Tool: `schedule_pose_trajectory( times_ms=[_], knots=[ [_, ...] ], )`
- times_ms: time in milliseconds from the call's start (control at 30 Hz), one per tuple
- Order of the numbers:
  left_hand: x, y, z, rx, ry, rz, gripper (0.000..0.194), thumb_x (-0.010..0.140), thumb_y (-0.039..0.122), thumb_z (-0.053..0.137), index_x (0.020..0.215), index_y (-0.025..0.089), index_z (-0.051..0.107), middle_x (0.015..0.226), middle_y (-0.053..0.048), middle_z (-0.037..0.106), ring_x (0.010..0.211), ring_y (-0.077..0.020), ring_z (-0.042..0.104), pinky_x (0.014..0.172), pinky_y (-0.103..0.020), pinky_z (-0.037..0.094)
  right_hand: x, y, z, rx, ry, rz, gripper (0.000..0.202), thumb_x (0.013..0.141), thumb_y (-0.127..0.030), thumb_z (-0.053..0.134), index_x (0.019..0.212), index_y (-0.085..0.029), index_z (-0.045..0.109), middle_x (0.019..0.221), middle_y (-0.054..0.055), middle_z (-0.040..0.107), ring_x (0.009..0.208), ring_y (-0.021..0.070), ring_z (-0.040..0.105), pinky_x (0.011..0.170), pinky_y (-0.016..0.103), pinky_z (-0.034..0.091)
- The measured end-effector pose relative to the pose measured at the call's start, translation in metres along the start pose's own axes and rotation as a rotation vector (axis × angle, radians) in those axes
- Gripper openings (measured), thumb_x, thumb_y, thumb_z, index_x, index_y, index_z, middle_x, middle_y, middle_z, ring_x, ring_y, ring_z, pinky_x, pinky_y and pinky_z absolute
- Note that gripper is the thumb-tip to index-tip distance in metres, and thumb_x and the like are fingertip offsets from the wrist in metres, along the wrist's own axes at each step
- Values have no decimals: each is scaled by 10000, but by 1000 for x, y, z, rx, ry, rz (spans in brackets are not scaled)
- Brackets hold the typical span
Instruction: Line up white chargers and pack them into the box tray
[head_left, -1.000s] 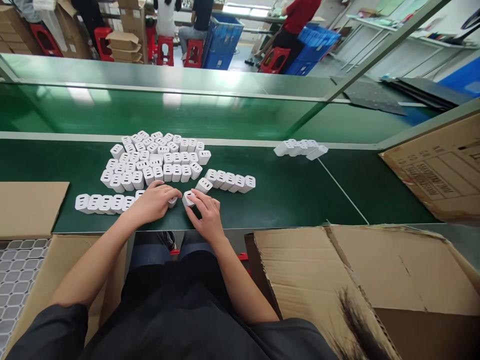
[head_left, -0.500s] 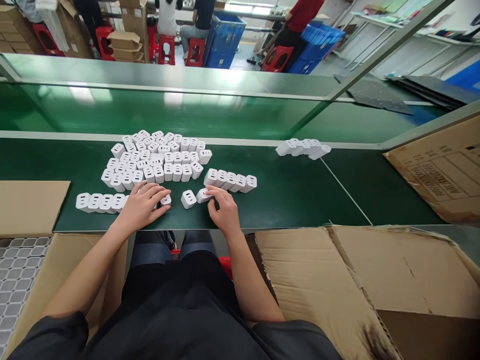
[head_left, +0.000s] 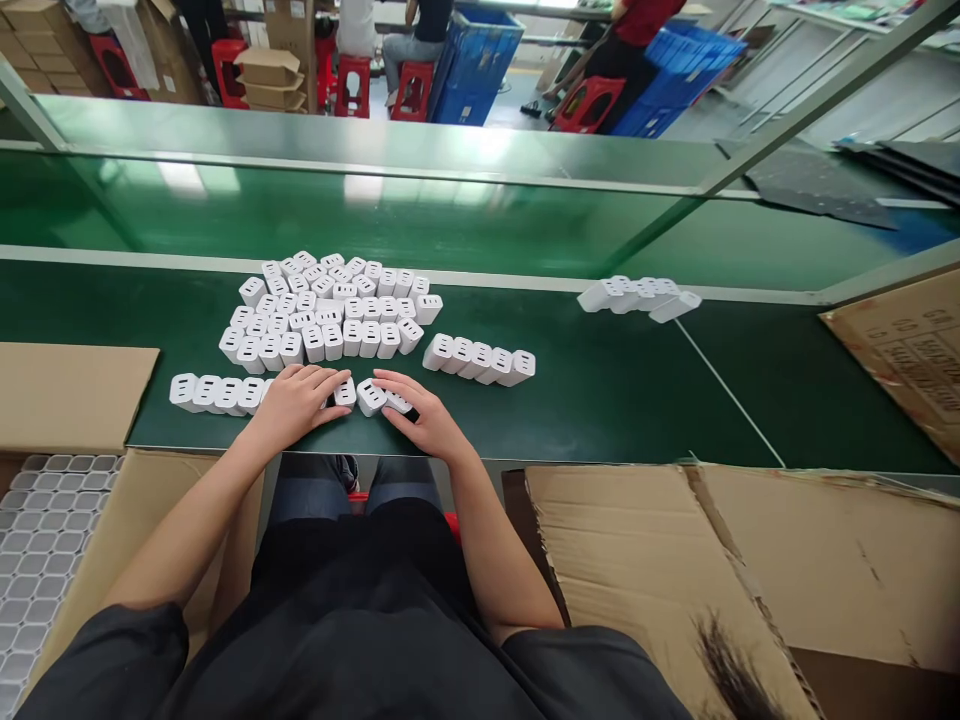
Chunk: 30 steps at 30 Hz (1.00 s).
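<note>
White USB charger blocks (head_left: 370, 397) with dark slots on top stand on the green table. My left hand (head_left: 296, 405) lies over the right part of the front row of chargers (head_left: 217, 394), thumb and fingers around its end charger (head_left: 344, 391). My right hand (head_left: 424, 415) holds its fingers and thumb around another charger (head_left: 397, 402), which it partly hides. Between the hands, the tilted charger sits close to my right fingertips. Behind them spreads a large group of chargers (head_left: 322, 310); a short slanted row (head_left: 480, 360) stands to the right.
More chargers (head_left: 637, 294) lean together at the far right. Cardboard (head_left: 75, 398) lies on the left, above a tray of grey cells (head_left: 52, 560). An open carton (head_left: 615, 540) stands at front right. People, red stools (head_left: 352, 88) and blue crates (head_left: 474, 65) are beyond.
My right hand has moved left, bringing its charger and the loose one closer to the end of the front row. My left hand stays on the row. The view has shifted slightly.
</note>
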<state>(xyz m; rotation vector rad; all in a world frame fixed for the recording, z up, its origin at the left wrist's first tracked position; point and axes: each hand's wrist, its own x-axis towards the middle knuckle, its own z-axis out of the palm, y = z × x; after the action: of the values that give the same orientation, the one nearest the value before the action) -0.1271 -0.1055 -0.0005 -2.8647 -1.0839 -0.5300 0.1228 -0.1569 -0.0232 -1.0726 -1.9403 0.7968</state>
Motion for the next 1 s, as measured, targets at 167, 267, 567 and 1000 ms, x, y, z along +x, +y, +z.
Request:
schedule_pose_trajectory(
  times_ms=[167,267,567,1000],
  knots=[
    [-2,0,-6,-29,-17,58,457,978,502,494,1293,187,595,1188,-97,706,1062,-240,660,950,-379,421,-3,0,9,66,-13,16,570,906,-212,520,1467,-252,431,1536,104,406,1452,245,353,1198,470,337],
    [-2,4,-9,-33,-14,52,532,950,530,531,1334,164,567,1230,-116,686,1091,-259,647,990,-399,408,-8,3,9,191,-48,23,633,919,-201,497,1527,-265,331,1604,80,311,1498,238,268,1208,448,329],
    [1,0,-10,-52,-63,84,475,968,520,507,1284,181,610,1193,-94,709,1038,-232,675,893,-375,456,-5,10,11,139,-6,21,568,943,-313,588,1484,-294,417,1467,74,514,1377,248,466,1169,461,389],
    [-5,-20,-22,-18,-128,52,535,925,594,525,1275,205,637,1131,-93,722,925,-240,679,775,-355,502,-5,8,11,65,26,-23,549,943,-273,600,1463,-298,427,1406,81,567,1315,239,522,1098,441,455]
  ],
)
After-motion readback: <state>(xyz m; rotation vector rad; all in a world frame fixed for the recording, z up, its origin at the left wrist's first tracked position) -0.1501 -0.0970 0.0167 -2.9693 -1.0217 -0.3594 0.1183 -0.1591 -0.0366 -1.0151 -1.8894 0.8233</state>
